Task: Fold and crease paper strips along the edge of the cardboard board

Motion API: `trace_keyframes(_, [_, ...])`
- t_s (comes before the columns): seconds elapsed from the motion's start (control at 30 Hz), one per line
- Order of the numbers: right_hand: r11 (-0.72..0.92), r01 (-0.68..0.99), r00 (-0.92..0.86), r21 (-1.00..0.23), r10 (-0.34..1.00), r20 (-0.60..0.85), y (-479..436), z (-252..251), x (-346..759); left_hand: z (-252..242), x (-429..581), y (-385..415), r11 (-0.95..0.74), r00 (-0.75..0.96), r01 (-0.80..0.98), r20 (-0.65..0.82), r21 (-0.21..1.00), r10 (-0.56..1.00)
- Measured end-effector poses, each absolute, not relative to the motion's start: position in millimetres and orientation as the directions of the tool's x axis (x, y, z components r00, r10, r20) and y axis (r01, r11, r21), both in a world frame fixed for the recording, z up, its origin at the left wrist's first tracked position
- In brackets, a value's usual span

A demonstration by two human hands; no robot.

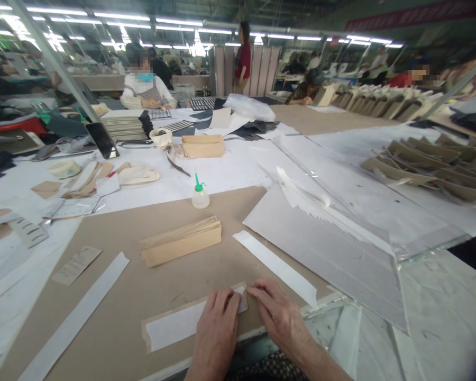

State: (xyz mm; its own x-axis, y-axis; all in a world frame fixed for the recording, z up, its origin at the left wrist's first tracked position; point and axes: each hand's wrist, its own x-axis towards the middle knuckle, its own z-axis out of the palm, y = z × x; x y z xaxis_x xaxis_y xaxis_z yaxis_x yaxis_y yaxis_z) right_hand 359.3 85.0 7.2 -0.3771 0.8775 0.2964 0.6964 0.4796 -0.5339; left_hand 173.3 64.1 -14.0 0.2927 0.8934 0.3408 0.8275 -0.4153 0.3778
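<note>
Bottom centre of frame: left hand (pixel 216 333) lies flat, fingers loose on the right end of a paper-faced tan strip (pixel 174 324), nothing grasped. Right hand (pixel 280 315) has fingertips on the same end; pinching or not, can't tell. 1 stack of tan strips (pixel 180 243) sits above, glue bottle (pixel 200 194) beyond.

Large factory hall; rows of fluorescent tube lights (pixel 178 22) glow across a dark ceiling (pixel 262 9); long worktables (pixel 325 120) stretch into the distance; a red banner (pixel 412 13) hangs high at right; pale folding partition panels (pixel 264 69) stand mid-room.
</note>
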Motion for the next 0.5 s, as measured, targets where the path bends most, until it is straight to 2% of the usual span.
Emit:
trace_keyframes(0.23, [0.493,0.713,-0.385,-0.499,0.870,0.309,86.6,5.8,356.2,-13.2,173.3,65.1,-0.421,0.301,0.831,0.344,0.363,0.890])
trace_keyframes(0.43, [0.477,0.787,-0.423,-0.391,0.879,0.220,83.6,6.9,350.4,-16.1,173.0,64.4,-0.419,0.299,0.829,0.341,0.369,0.891])
trace_keyframes(0.5, [0.492,0.775,-0.442,-0.396,0.871,0.215,84.0,6.2,349.9,-14.8,173.1,64.6,-0.426,0.303,0.823,0.345,0.376,0.889])
